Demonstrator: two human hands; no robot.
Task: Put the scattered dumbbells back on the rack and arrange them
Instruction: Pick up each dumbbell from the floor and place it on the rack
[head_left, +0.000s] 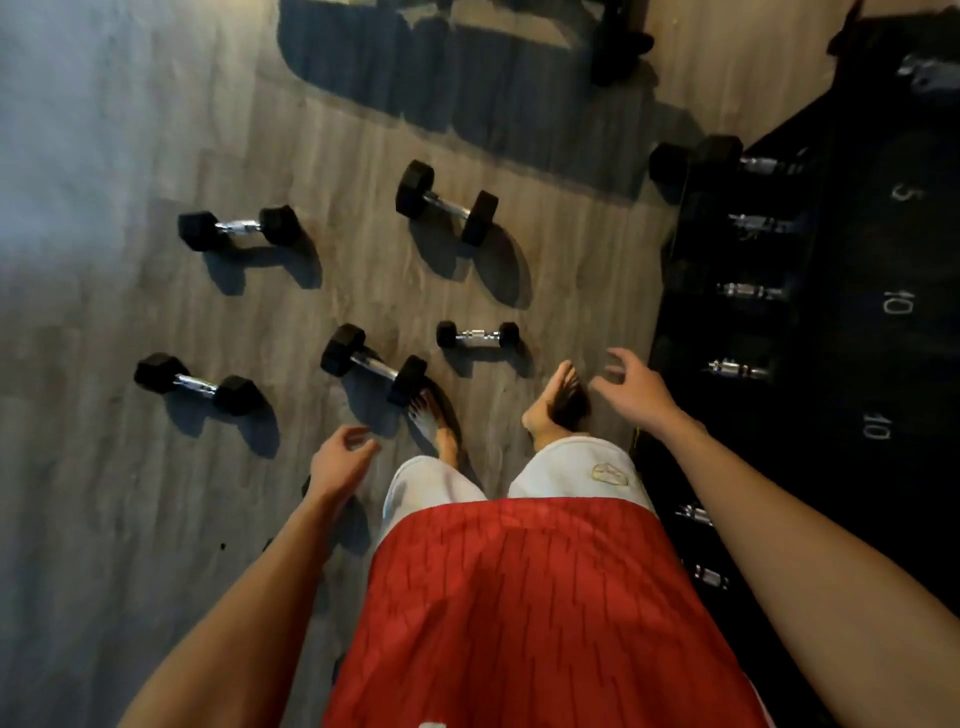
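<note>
Several black hex dumbbells with chrome handles lie scattered on the wood floor: one far left (239, 227), one at the top middle (447, 202), one lower left (197, 383), one by my left foot (374, 364), and a small one (478, 334) ahead of my right foot. The black rack (841, 291) stands at the right, with several dumbbells on it and white numbers 5 and 10. My left hand (340, 460) hangs over the floor with loosely curled fingers and holds nothing. My right hand (631, 387) hovers beside the rack's edge, fingers spread, empty.
My bare feet (558, 402) stand on the floor between the near dumbbells and the rack. A dark bench or machine base (618, 47) and its shadow lie at the top. Open floor stretches to the left.
</note>
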